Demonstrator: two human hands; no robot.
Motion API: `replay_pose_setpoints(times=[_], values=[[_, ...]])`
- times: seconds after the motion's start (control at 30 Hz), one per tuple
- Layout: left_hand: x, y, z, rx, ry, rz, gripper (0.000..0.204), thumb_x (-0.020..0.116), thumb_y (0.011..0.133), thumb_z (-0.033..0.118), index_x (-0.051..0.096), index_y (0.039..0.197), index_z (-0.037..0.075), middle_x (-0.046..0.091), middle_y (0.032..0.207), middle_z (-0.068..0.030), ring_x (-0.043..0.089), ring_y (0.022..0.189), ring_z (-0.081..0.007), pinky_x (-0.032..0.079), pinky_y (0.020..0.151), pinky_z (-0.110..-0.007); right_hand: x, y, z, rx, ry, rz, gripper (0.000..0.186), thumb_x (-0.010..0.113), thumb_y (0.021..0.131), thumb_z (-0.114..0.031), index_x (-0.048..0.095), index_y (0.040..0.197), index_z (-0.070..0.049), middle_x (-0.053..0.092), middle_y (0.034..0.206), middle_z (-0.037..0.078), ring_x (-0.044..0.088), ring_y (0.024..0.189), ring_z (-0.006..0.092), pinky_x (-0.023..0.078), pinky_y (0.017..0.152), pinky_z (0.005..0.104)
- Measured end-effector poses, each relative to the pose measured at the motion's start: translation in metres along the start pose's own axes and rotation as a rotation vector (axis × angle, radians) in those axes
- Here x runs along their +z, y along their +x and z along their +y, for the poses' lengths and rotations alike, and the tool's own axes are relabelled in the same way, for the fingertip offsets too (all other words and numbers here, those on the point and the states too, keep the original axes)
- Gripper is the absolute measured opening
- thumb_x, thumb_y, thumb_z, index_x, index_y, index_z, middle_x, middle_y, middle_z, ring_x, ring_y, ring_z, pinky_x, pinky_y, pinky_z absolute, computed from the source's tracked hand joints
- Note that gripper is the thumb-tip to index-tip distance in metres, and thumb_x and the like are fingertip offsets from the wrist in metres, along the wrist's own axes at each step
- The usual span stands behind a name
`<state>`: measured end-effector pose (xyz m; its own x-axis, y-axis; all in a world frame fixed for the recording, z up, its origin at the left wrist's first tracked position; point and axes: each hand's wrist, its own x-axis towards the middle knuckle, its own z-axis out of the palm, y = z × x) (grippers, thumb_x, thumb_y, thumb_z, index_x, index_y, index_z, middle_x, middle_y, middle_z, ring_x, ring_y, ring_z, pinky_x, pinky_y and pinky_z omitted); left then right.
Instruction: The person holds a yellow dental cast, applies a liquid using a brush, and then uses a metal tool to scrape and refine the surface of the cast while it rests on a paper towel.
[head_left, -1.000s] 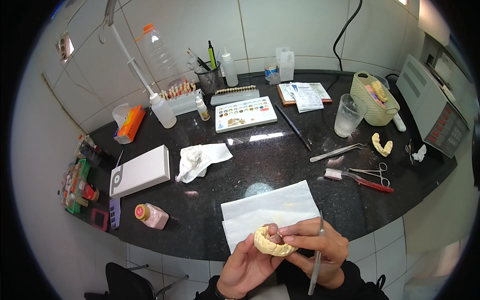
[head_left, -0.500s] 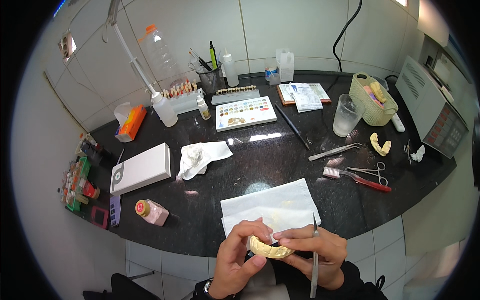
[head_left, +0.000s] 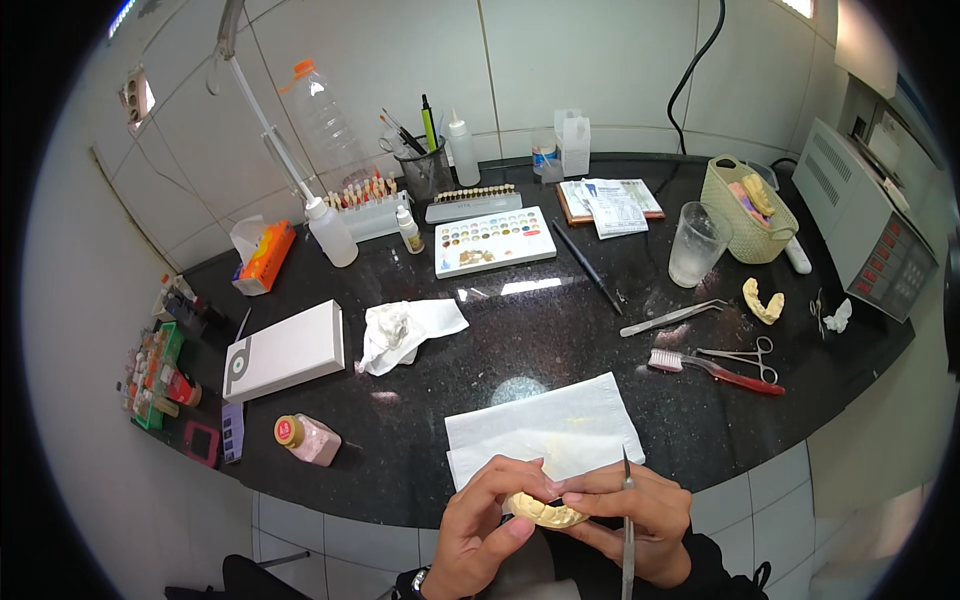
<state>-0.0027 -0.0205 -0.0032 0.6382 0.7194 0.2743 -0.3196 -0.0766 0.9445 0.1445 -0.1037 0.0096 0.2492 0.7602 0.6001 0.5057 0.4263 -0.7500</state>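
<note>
A cream plaster dental cast, horseshoe-shaped with a row of teeth, is held low in front of me over the near edge of the bench. My left hand grips its left side, thumb on the front and fingers curled over the back. At the cast's right side, my right hand presses fingertips near its top, with the thumb below. Tucked between the right fingers is a slim metal scalpel, its pointed end up and its handle hanging down. Just beyond the hands lies a folded white paper towel with pale yellow specks.
On the black bench lie a toothbrush, a hemostat, tweezers and a second cast. A glass stands near a basket. Leftward are a pink powder bottle, white box and crumpled tissue.
The bench scene sits slightly lower in the picture. Both hands keep hold of the cast, which looks tilted a little, with less of it showing between the fingers.
</note>
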Motion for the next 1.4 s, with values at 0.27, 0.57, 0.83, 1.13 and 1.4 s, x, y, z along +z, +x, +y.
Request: replay_pose_setpoints(times=[0.27,0.57,0.83,1.13,1.4], values=[[0.003,-0.003,-0.004,-0.043,-0.073,0.034,0.029,0.057,0.083,0.026,0.056,0.097,0.0,0.056,0.092,-0.0116,0.056,0.093,-0.0215,0.036,0.101,-0.048,0.002,-0.001,0.002,0.052,0.045,0.016,0.025,0.081,0.063,-0.001,0.066,0.083,-0.002,0.069,0.083,0.016,0.07,0.074,0.0221,0.055,0.062,0.0265],[0.002,-0.004,-0.006,-0.025,-0.004,0.048,0.026,0.063,0.081,0.022,0.057,0.094,0.0,0.057,0.084,-0.0099,0.056,0.088,-0.0214,0.039,0.098,-0.047,0.002,-0.004,0.007,0.107,0.028,0.03,0.025,0.08,0.064,-0.003,0.065,0.084,-0.003,0.069,0.085,0.015,0.07,0.077,0.0216,0.054,0.065,0.0258],[0.002,-0.01,-0.009,0.061,-0.058,0.021,0.022,0.062,0.084,0.01,0.056,0.101,-0.002,0.054,0.1,-0.0103,0.051,0.093,-0.0173,0.039,0.084,-0.028,0.004,-0.007,0.003,0.049,-0.106,0.095,0.03,0.081,0.063,-0.006,0.066,0.089,-0.003,0.069,0.087,0.013,0.068,0.077,0.0206,0.051,0.066,0.0269],[0.001,-0.005,0.005,0.143,0.103,-0.067,0.024,0.062,0.083,0.005,0.058,0.104,-0.004,0.055,0.1,-0.0131,0.053,0.093,-0.0193,0.042,0.083,-0.029,0.0,-0.005,0.004,-0.06,-0.324,0.135,0.03,0.079,0.066,-0.016,0.067,0.093,-0.007,0.07,0.084,0.009,0.061,0.066,0.0182,0.043,0.061,0.0283],[0.007,-0.015,0.013,-0.053,-0.179,0.096,0.032,0.065,0.081,0.002,0.054,0.11,-0.006,0.059,0.102,-0.0119,0.057,0.092,-0.016,0.044,0.082,-0.026,0.0,-0.009,0.009,-0.021,-0.183,0.121,0.026,0.078,0.071,-0.021,0.067,0.09,-0.007,0.07,0.079,0.007,0.059,0.064,0.0152,0.038,0.064,0.0277]])
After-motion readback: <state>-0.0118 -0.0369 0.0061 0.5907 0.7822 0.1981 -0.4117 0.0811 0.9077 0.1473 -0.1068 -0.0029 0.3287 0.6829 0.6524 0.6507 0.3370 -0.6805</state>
